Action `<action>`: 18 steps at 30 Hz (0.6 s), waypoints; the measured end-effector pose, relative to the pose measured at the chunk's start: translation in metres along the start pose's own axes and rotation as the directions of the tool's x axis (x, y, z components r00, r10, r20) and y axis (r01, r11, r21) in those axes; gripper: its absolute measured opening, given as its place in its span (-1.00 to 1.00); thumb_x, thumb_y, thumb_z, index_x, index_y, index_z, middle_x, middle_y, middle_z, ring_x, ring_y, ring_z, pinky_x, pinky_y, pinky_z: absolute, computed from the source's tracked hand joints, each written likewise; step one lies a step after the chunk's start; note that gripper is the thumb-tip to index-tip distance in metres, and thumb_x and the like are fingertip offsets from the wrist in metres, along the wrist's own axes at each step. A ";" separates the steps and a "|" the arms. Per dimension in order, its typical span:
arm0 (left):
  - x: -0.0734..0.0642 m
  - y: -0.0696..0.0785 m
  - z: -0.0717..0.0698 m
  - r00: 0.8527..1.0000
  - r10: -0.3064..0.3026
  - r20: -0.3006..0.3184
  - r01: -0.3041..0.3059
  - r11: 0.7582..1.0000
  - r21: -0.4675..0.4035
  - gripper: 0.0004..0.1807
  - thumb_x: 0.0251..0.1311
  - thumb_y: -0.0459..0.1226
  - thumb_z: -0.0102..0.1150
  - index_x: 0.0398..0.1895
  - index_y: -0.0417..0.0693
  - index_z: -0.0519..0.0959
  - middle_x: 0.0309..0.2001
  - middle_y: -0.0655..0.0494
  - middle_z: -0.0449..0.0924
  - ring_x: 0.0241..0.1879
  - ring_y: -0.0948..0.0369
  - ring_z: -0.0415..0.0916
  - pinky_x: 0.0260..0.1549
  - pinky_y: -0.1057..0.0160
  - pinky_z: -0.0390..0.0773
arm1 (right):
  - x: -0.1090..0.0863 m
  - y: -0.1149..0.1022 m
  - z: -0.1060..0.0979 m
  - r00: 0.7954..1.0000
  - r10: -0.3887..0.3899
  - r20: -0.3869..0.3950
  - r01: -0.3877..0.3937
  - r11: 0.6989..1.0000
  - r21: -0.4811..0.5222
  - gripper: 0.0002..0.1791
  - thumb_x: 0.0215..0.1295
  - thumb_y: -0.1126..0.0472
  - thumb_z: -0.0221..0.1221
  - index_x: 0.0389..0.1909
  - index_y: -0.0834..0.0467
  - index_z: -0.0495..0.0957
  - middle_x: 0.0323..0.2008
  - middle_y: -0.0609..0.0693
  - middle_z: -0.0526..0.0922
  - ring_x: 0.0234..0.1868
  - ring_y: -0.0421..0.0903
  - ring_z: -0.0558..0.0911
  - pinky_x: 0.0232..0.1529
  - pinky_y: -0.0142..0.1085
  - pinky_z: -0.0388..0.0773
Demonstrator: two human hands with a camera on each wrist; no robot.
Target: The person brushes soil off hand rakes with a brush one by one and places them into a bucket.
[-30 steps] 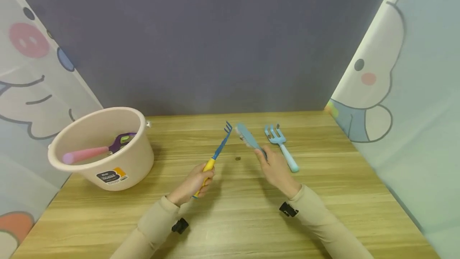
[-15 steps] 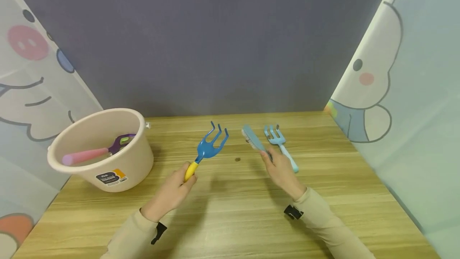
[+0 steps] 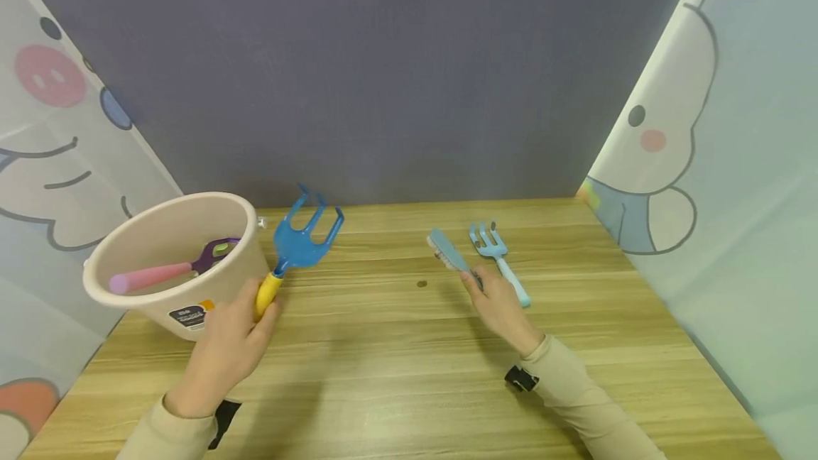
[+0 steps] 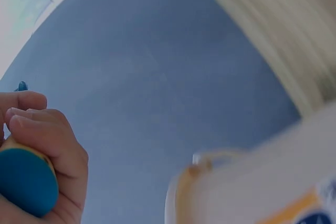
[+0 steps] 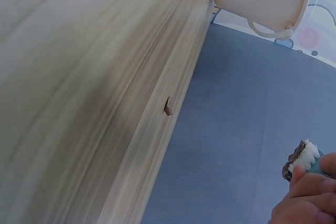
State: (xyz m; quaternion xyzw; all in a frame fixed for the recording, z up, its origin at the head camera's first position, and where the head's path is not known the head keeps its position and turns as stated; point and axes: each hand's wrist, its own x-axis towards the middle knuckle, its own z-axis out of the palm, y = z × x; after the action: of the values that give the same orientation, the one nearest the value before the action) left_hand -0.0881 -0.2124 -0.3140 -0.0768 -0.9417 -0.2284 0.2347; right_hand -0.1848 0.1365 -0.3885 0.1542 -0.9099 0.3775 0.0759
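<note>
My left hand [image 3: 228,338] grips the yellow handle of a blue three-pronged hand rake [image 3: 299,245], prongs up, beside the bucket [image 3: 148,309]. The handle's blue end [image 4: 25,183] pokes out of the fist in the left wrist view. My right hand [image 3: 501,309] holds a blue brush [image 3: 450,250] by its handle over the table. Brown dirt clings to its white bristles [image 5: 305,157]. Right behind that hand, a light blue hand fork [image 3: 509,274] lies on the table with dark bits on its prongs.
Inside the beige bucket lies a pink-handled tool [image 3: 153,277] with a purple head, plus something green. A small brown piece [image 3: 422,283] sits mid-table. A dark panel [image 3: 409,77] stands behind the table, with cartoon-printed sheets [image 3: 754,233] at both sides.
My left hand has carried the hand rake leftward to the bucket, turning its head to face the camera. The brush in my right hand has shifted slightly right and down.
</note>
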 end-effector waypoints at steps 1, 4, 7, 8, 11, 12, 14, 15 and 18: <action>0.000 -0.003 -0.006 1.000 0.001 -0.019 -0.001 1.000 0.014 -0.89 0.18 -0.33 0.05 -0.35 -0.16 0.33 -0.72 0.15 0.17 -0.76 0.29 0.13 -0.79 0.36 0.13 | 0.000 0.000 0.000 1.000 0.000 0.001 0.000 1.000 0.002 -0.52 0.44 0.00 -0.19 -0.14 0.36 0.46 -0.72 -0.09 0.28 -0.79 -0.32 0.16 -0.79 -0.48 0.14; 0.003 -0.014 -0.024 0.996 0.024 -0.084 -0.019 0.998 0.064 -0.87 0.16 -0.33 0.05 -0.36 -0.19 0.32 -0.72 0.12 0.19 -0.75 0.28 0.13 -0.77 0.35 0.11 | 0.000 -0.001 0.000 1.000 0.006 0.005 -0.006 1.000 0.009 -0.53 0.43 0.01 -0.18 -0.13 0.36 0.46 -0.71 -0.08 0.29 -0.78 -0.29 0.17 -0.78 -0.48 0.14; 0.007 -0.025 -0.047 0.994 0.032 -0.100 -0.018 0.990 0.141 -0.83 0.19 -0.30 0.00 -0.41 -0.21 0.28 -0.74 0.09 0.19 -0.78 0.25 0.13 -0.79 0.33 0.09 | -0.001 -0.001 0.000 1.000 0.015 0.008 -0.015 1.000 0.010 -0.55 0.43 0.03 -0.15 -0.10 0.36 0.46 -0.70 -0.08 0.31 -0.77 -0.26 0.20 -0.77 -0.47 0.17; 0.008 -0.030 -0.055 0.994 0.037 -0.104 -0.018 0.984 0.177 -0.82 0.20 -0.28 -0.01 -0.43 -0.22 0.27 -0.75 0.08 0.18 -0.78 0.22 0.13 -0.79 0.31 0.07 | -0.001 -0.001 0.000 1.000 0.017 0.009 -0.017 1.000 0.011 -0.55 0.43 0.04 -0.15 -0.09 0.36 0.46 -0.70 -0.08 0.31 -0.77 -0.26 0.20 -0.77 -0.47 0.17; 0.015 -0.047 -0.081 0.997 0.026 -0.068 -0.006 0.961 0.277 -0.81 0.20 -0.28 -0.07 -0.43 -0.23 0.25 -0.79 0.08 0.15 -0.79 0.13 0.13 -0.81 0.25 0.04 | -0.001 -0.001 0.000 1.000 0.019 0.007 -0.019 1.000 0.008 -0.55 0.42 0.03 -0.15 -0.08 0.36 0.47 -0.70 -0.08 0.31 -0.77 -0.27 0.19 -0.77 -0.47 0.17; 0.017 -0.053 -0.088 0.999 0.011 -0.049 0.005 0.950 0.312 -0.81 0.21 -0.27 -0.08 -0.41 -0.24 0.25 -0.79 0.08 0.14 -0.80 0.12 0.13 -0.83 0.24 0.04 | -0.002 -0.001 -0.001 1.000 0.020 0.007 -0.020 1.000 0.009 -0.55 0.43 0.03 -0.15 -0.08 0.36 0.47 -0.71 -0.08 0.31 -0.78 -0.28 0.18 -0.77 -0.47 0.16; 0.021 -0.066 -0.101 0.999 -0.032 -0.005 0.032 0.928 0.372 -0.79 0.21 -0.26 -0.11 -0.31 -0.29 0.27 -0.81 0.08 0.15 -0.81 0.10 0.12 -0.85 0.21 0.04 | -0.002 -0.001 -0.001 1.000 0.021 0.006 -0.021 1.000 0.011 -0.53 0.43 0.02 -0.16 -0.08 0.36 0.47 -0.72 -0.08 0.30 -0.80 -0.31 0.16 -0.78 -0.47 0.15; 0.023 -0.072 -0.106 0.998 -0.055 0.023 0.042 0.917 0.396 -0.78 0.21 -0.27 -0.12 -0.27 -0.31 0.26 -0.81 0.08 0.16 -0.81 0.10 0.11 -0.86 0.20 0.05 | -0.003 0.000 -0.002 1.000 0.021 0.005 -0.021 1.000 0.010 -0.53 0.43 0.02 -0.16 -0.08 0.36 0.47 -0.72 -0.08 0.29 -0.80 -0.32 0.15 -0.78 -0.47 0.15; 0.026 -0.091 -0.116 0.992 -0.098 0.074 0.052 0.880 0.473 -0.76 0.19 -0.28 -0.13 -0.24 -0.35 0.27 -0.83 0.08 0.16 -0.83 0.13 0.10 -0.88 0.23 0.08 | -0.003 0.000 -0.003 1.000 0.023 0.003 -0.023 1.000 0.007 -0.53 0.42 0.01 -0.16 -0.10 0.35 0.48 -0.72 -0.08 0.29 -0.80 -0.33 0.14 -0.78 -0.45 0.15</action>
State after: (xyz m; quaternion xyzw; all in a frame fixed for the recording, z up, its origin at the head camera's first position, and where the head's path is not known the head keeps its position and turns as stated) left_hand -0.0867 -0.3458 -0.2462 0.0080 -0.9813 0.0017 0.1922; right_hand -0.1817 0.1390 -0.3868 0.1448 -0.9103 0.3816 0.0697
